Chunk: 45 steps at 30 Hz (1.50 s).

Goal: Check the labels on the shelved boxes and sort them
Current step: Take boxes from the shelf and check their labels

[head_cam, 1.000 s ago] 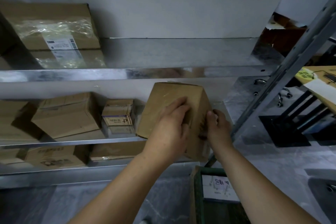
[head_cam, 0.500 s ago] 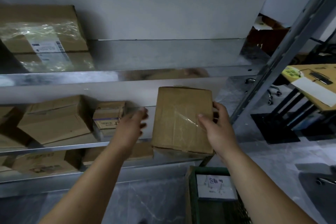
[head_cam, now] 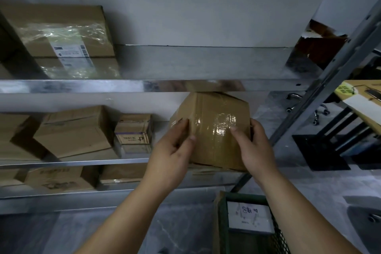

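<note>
A brown cardboard box [head_cam: 214, 130] sealed with shiny clear tape is held tilted in front of the middle shelf [head_cam: 82, 162]. My left hand [head_cam: 172, 150] grips its left side, thumb on the front face. My right hand [head_cam: 254, 146] grips its right side, thumb on the taped face. No label shows on the face turned to me. On the middle shelf to the left lie a small box with a printed label [head_cam: 134, 130] and a larger tilted box [head_cam: 76, 132].
A big box with a white barcode label [head_cam: 61, 33] sits on the top shelf's left. More boxes [head_cam: 61, 179] lie on the lower shelf. A green crate [head_cam: 247, 225] holding a white labelled parcel stands below. The shelf's metal upright [head_cam: 329, 72] rises at right, desks beyond.
My left hand, which had let go and hovered to the left, has come back onto the box's left side. The box has been turned, showing a taped face.
</note>
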{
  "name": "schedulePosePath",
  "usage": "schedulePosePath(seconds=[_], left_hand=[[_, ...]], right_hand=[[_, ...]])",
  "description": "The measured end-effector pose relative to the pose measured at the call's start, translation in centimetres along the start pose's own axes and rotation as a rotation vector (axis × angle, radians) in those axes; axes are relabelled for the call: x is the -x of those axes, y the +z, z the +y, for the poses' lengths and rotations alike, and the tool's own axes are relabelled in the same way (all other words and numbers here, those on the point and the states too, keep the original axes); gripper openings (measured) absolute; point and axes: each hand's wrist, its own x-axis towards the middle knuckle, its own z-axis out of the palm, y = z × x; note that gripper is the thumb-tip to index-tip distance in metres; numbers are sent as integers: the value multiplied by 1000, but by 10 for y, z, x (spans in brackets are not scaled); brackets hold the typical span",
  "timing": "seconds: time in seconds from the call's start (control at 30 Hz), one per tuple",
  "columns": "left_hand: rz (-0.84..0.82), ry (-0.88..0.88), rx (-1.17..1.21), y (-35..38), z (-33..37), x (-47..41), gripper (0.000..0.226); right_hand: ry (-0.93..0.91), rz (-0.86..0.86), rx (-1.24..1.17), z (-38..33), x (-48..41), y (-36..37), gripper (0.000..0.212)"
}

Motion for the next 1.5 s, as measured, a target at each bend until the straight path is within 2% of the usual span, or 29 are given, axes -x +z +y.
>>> schedulePosePath(seconds=[0.03, 0.17, 0.27, 0.37, 0.5, 0.7, 0.8, 0.87, 0.97, 1.07, 1.13, 1.2, 1.27, 1.37, 1.5], left_hand=[[-13, 15, -33, 3, -1, 3, 55], [-48, 91, -209, 15, -3, 14, 75], [-55, 133, -360, 27, -1, 20, 74], [-118, 165, -441, 38, -2, 24, 77], [-159, 190, -466, 45, -6, 20, 77], [-185, 181, -397, 44, -10, 16, 70], [-103, 133, -229, 33, -15, 12, 54], [-7, 121, -219, 20, -20, 3, 47], [11, 114, -370, -7, -18, -18, 84], [-131, 158, -426, -33, 5, -30, 124], [-281, 192, -457, -44, 26, -28, 141], [-441, 223, -527, -46, 43, -25, 152], [-566, 233, -603, -41, 53, -26, 161], [-700, 227, -684, -34, 56, -34, 169], [-807, 209, -796, -33, 49, -37, 174]], right_hand=[[-4, -5, 13, -1, 2, 0, 38], [-26, -27, 109, 3, 4, 2, 112], [12, -57, 144, 9, 2, 4, 128], [17, -95, 178, 12, -5, 4, 126], [31, -149, 62, 11, -12, 0, 106], [139, -101, -37, 18, -16, -8, 127], [166, -98, -47, 19, -15, -11, 119], [155, -106, -7, 17, -14, -12, 107], [21, -199, 194, 1, -16, -19, 98], [-143, -399, 580, -34, -22, -27, 117], [-253, -532, 866, -61, -22, -26, 128], [-352, -657, 1099, -83, -19, -20, 125], [-460, -756, 1250, -96, -14, -14, 112], [-568, -854, 1329, -99, -7, -6, 93], [-609, -953, 1369, -95, 2, -3, 84]])
